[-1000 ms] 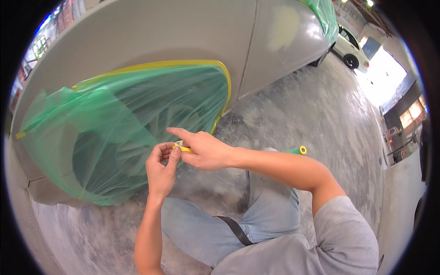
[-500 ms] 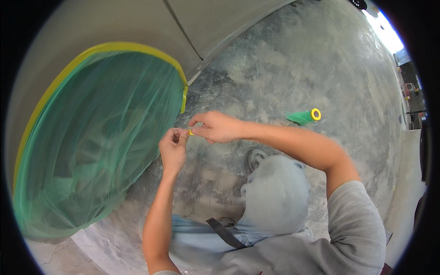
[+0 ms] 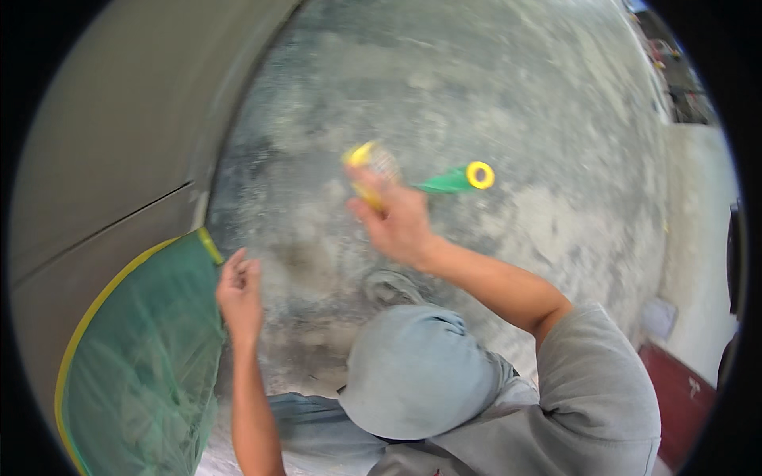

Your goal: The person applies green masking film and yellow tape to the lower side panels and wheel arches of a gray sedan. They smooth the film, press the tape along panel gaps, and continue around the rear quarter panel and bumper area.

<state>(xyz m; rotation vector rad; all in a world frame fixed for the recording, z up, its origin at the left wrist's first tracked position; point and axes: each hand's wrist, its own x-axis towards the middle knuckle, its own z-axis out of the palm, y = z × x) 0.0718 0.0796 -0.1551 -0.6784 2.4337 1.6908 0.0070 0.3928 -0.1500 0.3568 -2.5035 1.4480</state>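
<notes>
Head view: right hand (image 3: 403, 228) clasps a blurred yellow roll (image 3: 361, 154), left hand (image 3: 240, 295) curls beside the green film (image 3: 155, 349), whether pinching anything I can't tell.

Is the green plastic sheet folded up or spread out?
Spread out: the green sheet lies wide beside the grey panel, with yellow tape along its curved edge.

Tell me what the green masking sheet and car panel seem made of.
Green masking sheet: thin plastic film with slight sheen, judging by its see-through, wrinkled look. Car panel: probably metal under matt primer or paint, given its even, dull surface.
</notes>
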